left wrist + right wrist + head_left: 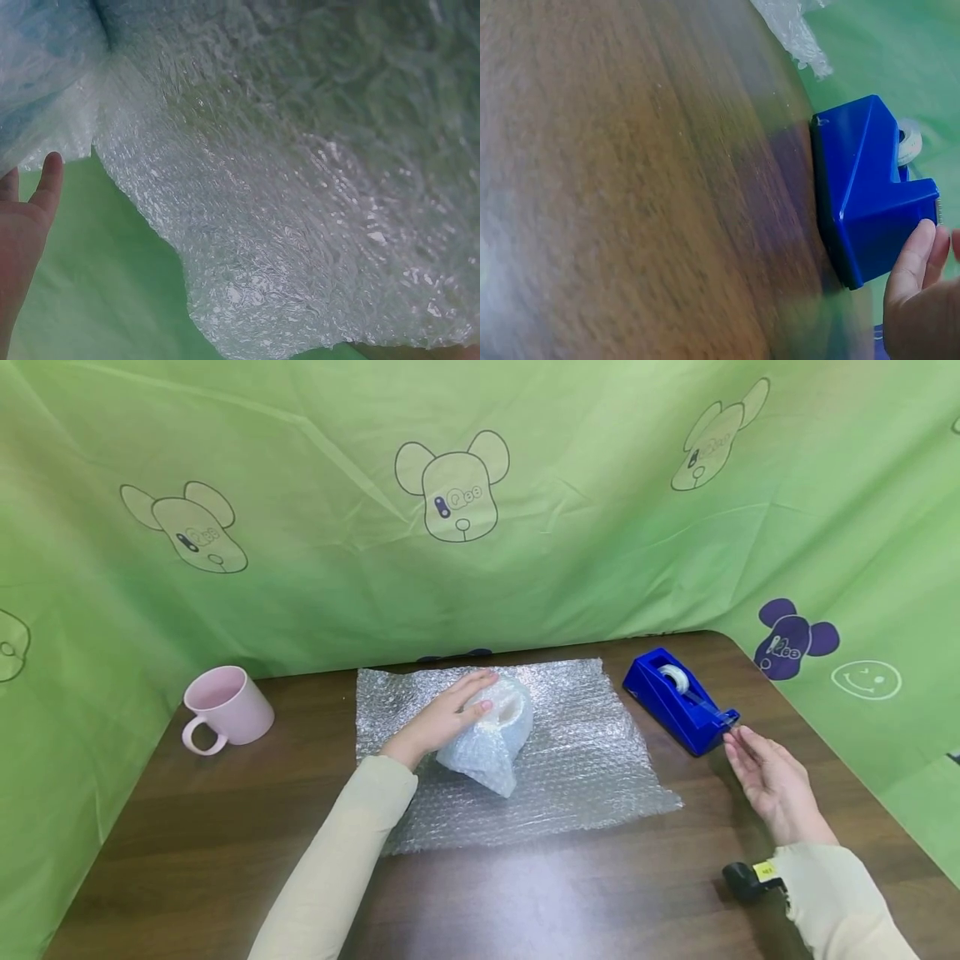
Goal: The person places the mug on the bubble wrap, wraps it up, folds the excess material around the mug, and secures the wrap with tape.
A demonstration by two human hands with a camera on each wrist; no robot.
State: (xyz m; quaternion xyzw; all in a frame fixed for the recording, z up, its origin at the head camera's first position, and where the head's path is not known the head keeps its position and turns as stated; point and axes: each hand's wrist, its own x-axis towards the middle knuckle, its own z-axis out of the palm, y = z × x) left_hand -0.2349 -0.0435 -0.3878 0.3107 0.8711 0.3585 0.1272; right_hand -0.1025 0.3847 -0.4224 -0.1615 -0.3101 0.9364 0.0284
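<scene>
On a bubble wrap sheet lies a bundle wrapped in bubble wrap, something pale blue-white inside, its kind hidden. My left hand rests across the bundle's top left with fingers extended and thumb apart. In the left wrist view that hand shows only partly, beside the wrap. At the right stands a blue tape dispenser holding a roll of clear tape. My right hand pinches the tape's end at the dispenser's cutter; the right wrist view shows its fingertips beside that front edge.
A pink mug stands at the left back of the brown wooden table. Green printed cloth hangs behind and along both sides. A black wrist device with a yellow label juts from the right sleeve.
</scene>
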